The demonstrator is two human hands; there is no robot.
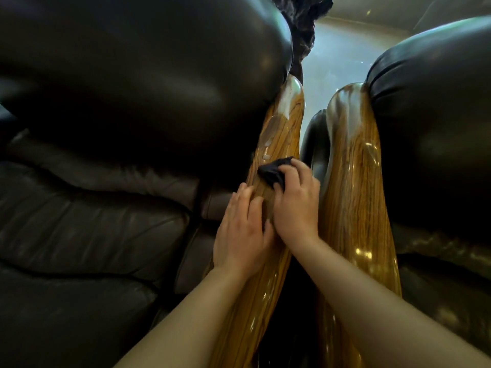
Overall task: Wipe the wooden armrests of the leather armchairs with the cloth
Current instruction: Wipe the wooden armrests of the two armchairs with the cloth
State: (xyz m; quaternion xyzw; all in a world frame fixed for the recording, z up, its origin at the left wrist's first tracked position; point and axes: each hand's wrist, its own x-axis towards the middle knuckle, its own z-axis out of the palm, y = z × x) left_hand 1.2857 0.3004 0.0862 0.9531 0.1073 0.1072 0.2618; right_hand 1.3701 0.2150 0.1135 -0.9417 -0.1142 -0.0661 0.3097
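— Armrests of glossy, striped wood run side by side from near to far: the left armrest (pixel 279 134) belongs to the left armchair (pixel 119 88), the right armrest (pixel 353 187) to the right armchair (pixel 430 123). Both chairs are dark leather.

— Where are the hands and the cloth?

— Both are on the left armrest, about midway along. The right hand (pixel 296 205) has its fingers curled over a small dark cloth (pixel 273 171), pressing it onto the wood. The left hand (pixel 243 229) lies flat just beside it, nearer, fingers spread and holding nothing.

— What crowds the spot?

— A narrow dark gap separates the two armrests. The left chair's bulging back cushion overhangs the armrest's far part. A few pale droplets or smears (pixel 267 155) sit on the wood just beyond the cloth. Pale floor (pixel 337 54) shows far off, between the chairs.
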